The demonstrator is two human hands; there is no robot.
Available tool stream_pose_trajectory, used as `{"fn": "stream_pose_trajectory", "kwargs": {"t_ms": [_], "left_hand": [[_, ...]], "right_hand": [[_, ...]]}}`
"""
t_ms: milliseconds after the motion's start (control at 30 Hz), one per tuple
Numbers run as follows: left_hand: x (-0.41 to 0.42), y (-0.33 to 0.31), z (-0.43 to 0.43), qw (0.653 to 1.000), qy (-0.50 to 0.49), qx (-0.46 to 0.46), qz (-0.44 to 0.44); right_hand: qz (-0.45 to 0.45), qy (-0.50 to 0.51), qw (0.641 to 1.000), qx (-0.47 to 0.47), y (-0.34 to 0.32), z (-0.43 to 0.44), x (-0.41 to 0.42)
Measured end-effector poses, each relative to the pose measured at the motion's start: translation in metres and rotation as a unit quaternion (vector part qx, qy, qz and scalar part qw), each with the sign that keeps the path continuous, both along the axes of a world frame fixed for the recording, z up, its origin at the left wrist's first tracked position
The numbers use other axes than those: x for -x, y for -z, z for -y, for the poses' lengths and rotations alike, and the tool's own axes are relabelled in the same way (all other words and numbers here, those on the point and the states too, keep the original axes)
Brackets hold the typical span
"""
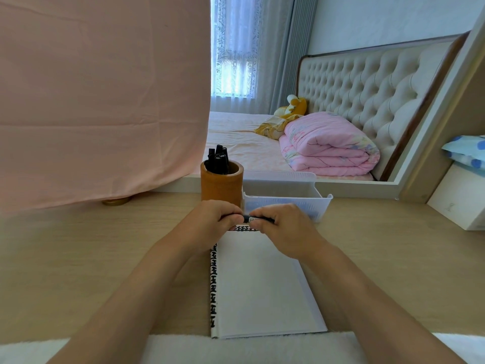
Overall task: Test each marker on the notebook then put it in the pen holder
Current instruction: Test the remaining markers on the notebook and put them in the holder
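marker (258, 219), black, lies level between both hands, above the far edge of the open notebook (262, 282) with its white page up. left hand (217, 219) curls its fingers round the marker's left end; right hand (278, 227) pinches the barrel with thumb and bent fingers. the two hands nearly touch. just behind them on the wooden desk (78, 258) stands the brown pen holder (221, 187) with several black markers (217, 160) upright in it, and a white plastic tray (288, 199) just beside it on the right.

pen holder (221, 186) and tray (286, 199) beyond hands, bare desk (78, 258) left
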State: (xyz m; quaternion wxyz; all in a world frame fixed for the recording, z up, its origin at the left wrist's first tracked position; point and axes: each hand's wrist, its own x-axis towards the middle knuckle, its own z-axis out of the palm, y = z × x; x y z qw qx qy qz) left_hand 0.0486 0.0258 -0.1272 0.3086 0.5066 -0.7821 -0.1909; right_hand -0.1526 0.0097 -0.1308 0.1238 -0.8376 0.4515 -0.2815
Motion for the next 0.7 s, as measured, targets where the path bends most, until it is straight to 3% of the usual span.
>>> {"fn": "stream_pose_trajectory", "kwargs": {"t_ms": [167,400,600,700], "left_hand": [[-0.002,0.007,-0.001,1.0,0.01,-0.001,0.023],[-0.013,0.03,0.009,0.996,-0.05,0.069,-0.028],[-0.031,0.036,0.012,0.998,-0.039,-0.044,0.015],[-0.03,0.036,0.011,0.996,-0.026,-0.056,0.063]], "right_hand": [[-0.08,-0.005,0.997,-0.002,-0.001,-0.003,-0.002],[-0.064,0.07,0.995,0.038,-0.007,0.001,0.001],[0.146,0.102,0.983,-0.032,-0.026,0.004,-0.012],[0.217,0.127,0.968,-0.018,-0.044,0.018,-0.028]]}}
